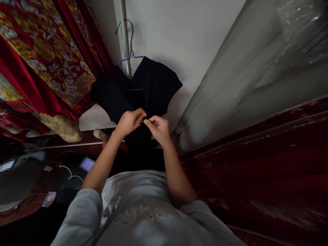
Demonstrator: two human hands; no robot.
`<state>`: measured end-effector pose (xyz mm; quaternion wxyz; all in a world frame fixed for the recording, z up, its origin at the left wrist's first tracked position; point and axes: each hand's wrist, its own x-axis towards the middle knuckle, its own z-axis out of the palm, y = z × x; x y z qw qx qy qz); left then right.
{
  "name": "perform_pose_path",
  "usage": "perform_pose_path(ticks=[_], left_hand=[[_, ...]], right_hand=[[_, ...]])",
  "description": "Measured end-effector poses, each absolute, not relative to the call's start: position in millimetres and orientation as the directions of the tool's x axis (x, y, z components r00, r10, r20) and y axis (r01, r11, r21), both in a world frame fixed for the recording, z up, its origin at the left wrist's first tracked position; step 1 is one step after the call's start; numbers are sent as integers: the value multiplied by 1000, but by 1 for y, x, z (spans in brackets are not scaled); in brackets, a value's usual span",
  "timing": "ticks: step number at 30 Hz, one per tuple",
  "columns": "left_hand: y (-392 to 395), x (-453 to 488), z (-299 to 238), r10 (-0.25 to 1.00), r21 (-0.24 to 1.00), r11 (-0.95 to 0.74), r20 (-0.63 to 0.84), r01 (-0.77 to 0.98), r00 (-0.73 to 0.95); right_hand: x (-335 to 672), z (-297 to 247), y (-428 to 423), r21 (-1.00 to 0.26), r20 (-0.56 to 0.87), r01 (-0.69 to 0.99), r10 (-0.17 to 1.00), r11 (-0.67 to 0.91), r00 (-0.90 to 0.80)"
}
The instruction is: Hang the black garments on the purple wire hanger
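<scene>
A dark V-necked top [159, 78] hangs on a purple hanger [132, 42] in front of me, against the pale wall. At the lower end of its neck opening, my left hand [131, 121] pinches the front of the top between thumb and fingers. Close beside it, almost touching, my right hand [158, 127] pinches the same spot with thumb and forefinger. Whatever small part lies between the fingertips is too dark to make out. Below my hands, the garment's lower part drops into shadow.
Red embroidered fabric [56, 51] with gold and silver flowers hangs at the left. Clear plastic sheeting [230, 85] covers a large surface on the right, above dark red fabric [269, 181]. A grey chair [20, 181] and a white cable [69, 174] are at lower left.
</scene>
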<state>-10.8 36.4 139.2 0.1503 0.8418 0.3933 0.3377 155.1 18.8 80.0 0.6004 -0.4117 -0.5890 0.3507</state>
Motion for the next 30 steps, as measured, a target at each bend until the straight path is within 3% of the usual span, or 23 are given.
perform_pose_path(ticks=[4, 9, 13, 16, 19, 21, 26, 30], left_hand=[[81, -18, 191, 686, 194, -658, 553, 728, 473], [145, -38, 249, 634, 162, -601, 693, 783, 344], [151, -40, 272, 572, 122, -659, 721, 742, 390], [134, -37, 274, 566, 78, -679, 689, 730, 453], [121, -37, 271, 581, 58, -678, 652, 733, 487], [121, -39, 269, 590, 46, -676, 631, 735, 503], [125, -46, 268, 600, 27, -665, 615, 746, 513], [122, -45, 265, 585, -64, -605, 641, 794, 497]], right_hand=[[156, 87, 14, -915, 400, 65, 916, 397, 39], [185, 83, 11, -933, 242, 151, 880, 326, -409], [208, 92, 14, -934, 78, 245, 818, 260, -570], [201, 128, 27, -914, 247, 154, 815, 376, -525], [176, 175, 61, -791, 562, 105, 783, 603, -265], [160, 201, 92, -714, 665, 144, 728, 685, -169], [141, 228, 143, -592, 695, 384, 690, 709, -203], [142, 227, 142, -570, 691, 478, 705, 668, -159]])
